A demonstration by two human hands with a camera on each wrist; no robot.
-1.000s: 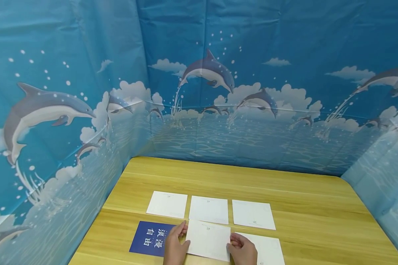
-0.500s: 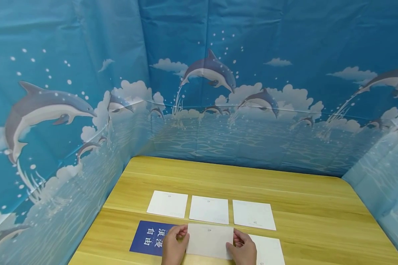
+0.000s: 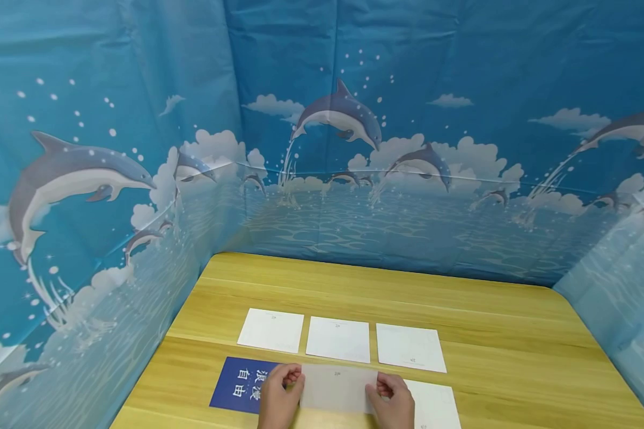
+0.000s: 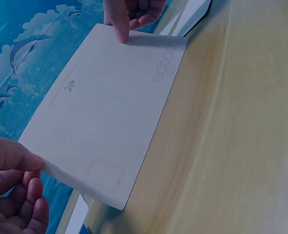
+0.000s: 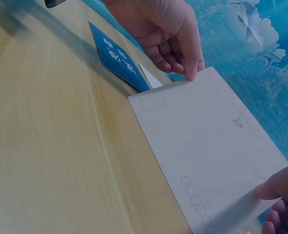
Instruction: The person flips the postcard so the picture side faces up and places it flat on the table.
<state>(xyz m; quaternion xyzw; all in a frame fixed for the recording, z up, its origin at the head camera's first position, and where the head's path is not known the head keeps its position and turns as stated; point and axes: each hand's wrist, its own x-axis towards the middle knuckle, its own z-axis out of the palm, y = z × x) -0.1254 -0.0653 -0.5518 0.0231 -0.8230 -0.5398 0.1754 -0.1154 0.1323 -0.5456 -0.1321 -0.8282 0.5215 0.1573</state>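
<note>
A white postcard is held up off the table, its far edge raised so that it tilts. My left hand pinches its left edge between thumb and fingers. At the opposite edge my right hand pinches it the same way. In the left wrist view, the upward face of the postcard carries a printed stamp box, a dividing line, a small emblem and a row of circles. Its underside is hidden. Just left of my left hand lies a dark blue card with white characters, partly covered by that hand.
Three white postcards lie in a row behind: left, middle and right. Another white postcard lies partly behind my right hand. The wooden table meets a blue dolphin-print curtain at the back and sides.
Both hands have lifted the postcard from nearly flat and tipped its far edge up, so its face looks narrower and greyer. The other cards have stayed put.
</note>
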